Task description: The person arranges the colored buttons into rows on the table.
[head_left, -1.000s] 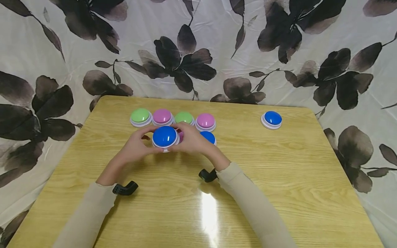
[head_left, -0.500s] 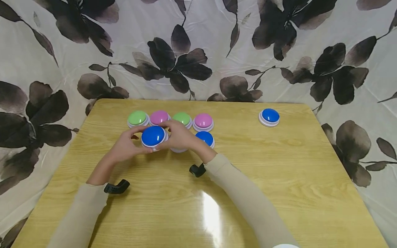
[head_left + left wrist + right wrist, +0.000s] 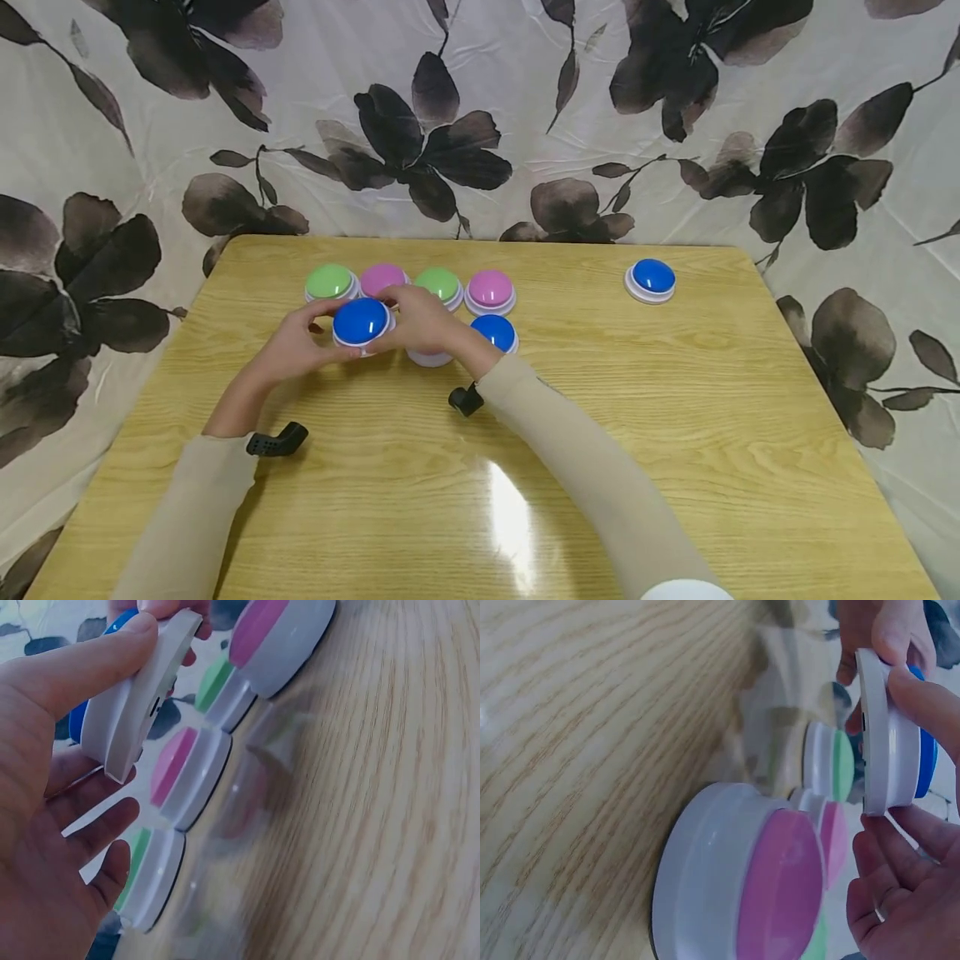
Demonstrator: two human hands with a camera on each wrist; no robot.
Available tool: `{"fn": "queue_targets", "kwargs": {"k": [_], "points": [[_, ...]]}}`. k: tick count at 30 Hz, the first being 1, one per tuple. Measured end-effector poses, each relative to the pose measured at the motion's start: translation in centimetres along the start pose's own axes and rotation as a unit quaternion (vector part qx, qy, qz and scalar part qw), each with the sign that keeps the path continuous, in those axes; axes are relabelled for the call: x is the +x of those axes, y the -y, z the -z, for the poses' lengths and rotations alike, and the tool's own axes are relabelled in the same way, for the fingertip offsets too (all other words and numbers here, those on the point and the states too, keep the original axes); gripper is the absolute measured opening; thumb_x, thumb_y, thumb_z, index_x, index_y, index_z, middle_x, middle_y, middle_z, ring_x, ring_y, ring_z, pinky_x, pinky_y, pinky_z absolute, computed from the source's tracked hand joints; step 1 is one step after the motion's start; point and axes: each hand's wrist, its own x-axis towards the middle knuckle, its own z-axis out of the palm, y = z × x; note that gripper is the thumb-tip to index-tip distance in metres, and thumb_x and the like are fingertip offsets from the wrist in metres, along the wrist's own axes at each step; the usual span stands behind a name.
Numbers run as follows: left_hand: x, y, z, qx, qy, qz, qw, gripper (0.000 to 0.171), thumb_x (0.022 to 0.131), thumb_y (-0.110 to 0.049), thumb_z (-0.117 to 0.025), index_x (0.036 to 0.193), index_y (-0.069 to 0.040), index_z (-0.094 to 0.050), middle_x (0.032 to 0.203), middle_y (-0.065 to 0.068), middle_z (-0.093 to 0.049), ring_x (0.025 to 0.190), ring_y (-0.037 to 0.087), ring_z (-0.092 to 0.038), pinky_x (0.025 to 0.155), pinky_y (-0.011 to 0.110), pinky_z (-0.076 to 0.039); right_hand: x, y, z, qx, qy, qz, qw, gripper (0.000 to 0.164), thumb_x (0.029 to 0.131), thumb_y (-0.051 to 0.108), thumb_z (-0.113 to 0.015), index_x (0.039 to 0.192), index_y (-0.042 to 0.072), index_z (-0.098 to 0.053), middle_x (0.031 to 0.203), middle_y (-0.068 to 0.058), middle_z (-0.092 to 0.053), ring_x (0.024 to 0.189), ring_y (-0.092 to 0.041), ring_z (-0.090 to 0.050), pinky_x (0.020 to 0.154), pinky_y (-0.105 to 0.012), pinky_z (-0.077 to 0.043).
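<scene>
Both hands hold a blue push button [image 3: 360,321] with a white base, raised off the table. My left hand [image 3: 294,343] pinches its left side, thumb on the near edge. From the right, my right hand [image 3: 426,321] grips the same button between thumb and fingers. In both wrist views the button's white base [image 3: 124,712] is clear of the tabletop and tilted on edge to the camera. Beneath the right hand sits a pink button [image 3: 784,892], mostly hidden in the head view. Another blue button [image 3: 495,330] stands beside it, partly behind the right wrist.
A back row holds a green button [image 3: 328,281], a pink button [image 3: 381,278], a second green button [image 3: 437,282] and another pink button [image 3: 490,288]. One blue button [image 3: 652,276] stands apart at the right. Floral cloth [image 3: 555,50] hangs behind the wooden table [image 3: 637,392].
Both hands have moved left with the blue button, from in front of the pink button toward the front of the left green and pink ones. The view has shifted slightly.
</scene>
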Motion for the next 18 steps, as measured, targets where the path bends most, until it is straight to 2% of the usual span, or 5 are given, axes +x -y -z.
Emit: {"fn": "queue_targets", "kwargs": {"k": [6, 12, 18], "points": [[0.7, 0.7, -0.1, -0.009, -0.001, 0.006, 0.9999, 0.079, 0.076, -0.026, -0.085, 0.141, -0.002, -0.047, 0.138, 0.017, -0.051, 0.124, 0.037, -0.044, 0.096, 0.058, -0.038, 0.6, -0.2, -0.2, -0.01, 0.001, -0.031, 0.999, 0.086, 0.07, 0.049, -0.085, 0.137, 0.007, -0.052, 0.128, -0.001, -0.06, 0.114, -0.013, -0.054, 0.094, -0.026, -0.044], [0.8, 1.3, -0.2, -0.01, -0.004, 0.015, 0.9998, 0.08, 0.075, -0.027, -0.086, 0.14, -0.001, -0.048, 0.139, 0.018, -0.05, 0.127, 0.037, -0.041, 0.098, 0.06, -0.036, 0.9, -0.4, -0.5, -0.016, 0.004, -0.034, 0.999, 0.082, 0.07, 0.047, -0.086, 0.135, 0.008, -0.054, 0.127, 0.0, -0.061, 0.112, -0.013, -0.055, 0.093, -0.025, -0.045], [0.7, 1.9, -0.8, -0.025, 0.009, 0.022, 0.9994, 0.078, 0.076, -0.027, -0.086, 0.139, -0.001, -0.048, 0.138, 0.018, -0.05, 0.128, 0.036, -0.041, 0.102, 0.061, -0.034, 1.0, -0.6, -1.1, -0.013, 0.009, -0.034, 0.999, 0.078, 0.07, 0.045, -0.086, 0.133, 0.01, -0.057, 0.124, 0.001, -0.063, 0.111, -0.013, -0.056, 0.092, -0.026, -0.045]]}}
